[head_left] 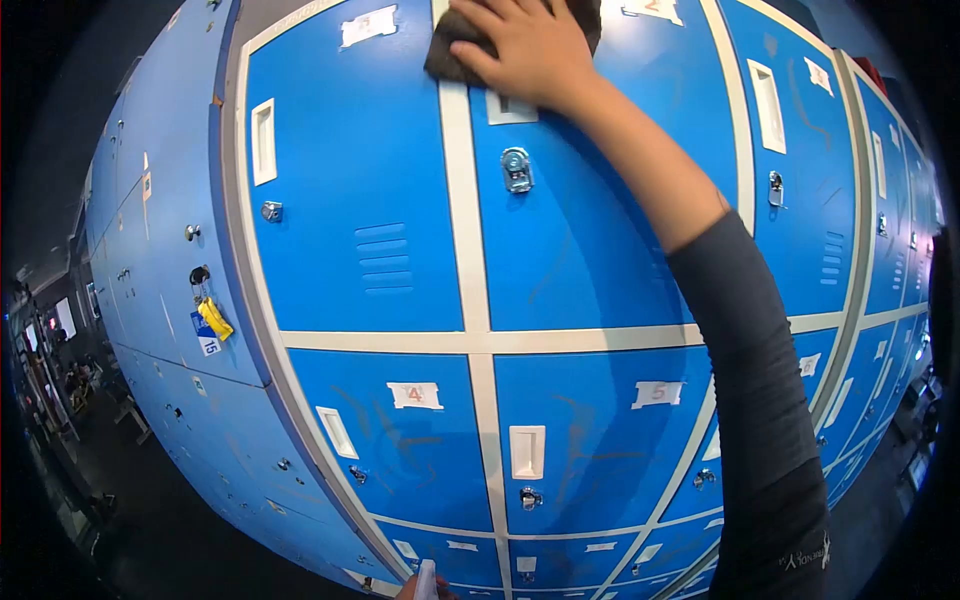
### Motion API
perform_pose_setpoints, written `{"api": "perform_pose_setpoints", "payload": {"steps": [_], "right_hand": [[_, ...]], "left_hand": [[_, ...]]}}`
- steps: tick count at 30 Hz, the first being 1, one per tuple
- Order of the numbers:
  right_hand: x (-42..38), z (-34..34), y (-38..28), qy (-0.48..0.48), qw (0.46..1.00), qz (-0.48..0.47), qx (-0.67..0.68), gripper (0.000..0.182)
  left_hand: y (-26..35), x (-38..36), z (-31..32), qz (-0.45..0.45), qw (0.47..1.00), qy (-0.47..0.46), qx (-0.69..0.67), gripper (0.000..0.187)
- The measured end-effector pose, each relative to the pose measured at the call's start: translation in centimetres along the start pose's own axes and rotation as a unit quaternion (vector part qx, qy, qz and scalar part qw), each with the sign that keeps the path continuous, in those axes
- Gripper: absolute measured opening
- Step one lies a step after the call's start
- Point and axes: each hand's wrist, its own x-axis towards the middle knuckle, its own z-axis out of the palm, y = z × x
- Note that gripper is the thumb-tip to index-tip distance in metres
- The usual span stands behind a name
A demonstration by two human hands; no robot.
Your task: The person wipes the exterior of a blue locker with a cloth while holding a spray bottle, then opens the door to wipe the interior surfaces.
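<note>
While the right hand (530,50) reaches up along a wall of blue metal lockers (380,200), its grip lies flat and spread over a dark cleaning cloth (450,55), pressing it against the pale grey frame strip (455,150) between two upper doors. The fingers are not curled around the cloth; they pin it by palm pressure. Most of the cloth sits under the grip, with a bunched edge showing just left of the fingertips and another part showing above the knuckles. It looks soft, light and limp, likely to fold or slip down if pressure eases, so it seems best held by gathering a fold under the fingers. Just below the grip sits a recessed door handle (510,108), and below that a metal latch (517,170). A dark sleeve (760,380) covers the arm from mid-forearm down. At the bottom edge, well apart from the cloth, the left hand (412,588) barely shows around a white bottle top (427,575); whether it is closed cannot be told. A yellow key tag (213,320) hangs from a locker far left.
</note>
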Motion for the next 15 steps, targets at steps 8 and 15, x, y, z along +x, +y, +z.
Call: {"api": "perform_pose_setpoints", "payload": {"steps": [8,15], "right_hand": [[-9.1,-7.4,-0.3,-0.082,0.995,0.026,-0.046,0.048],[-3.0,-5.2,4.3,-0.019,0.998,0.049,-0.042,0.049]], "left_hand": [[0.2,1.1,0.9,-0.098,0.994,-0.003,-0.038,0.028],[0.0,1.3,1.6,-0.018,0.998,-0.048,0.032,0.031]]}}
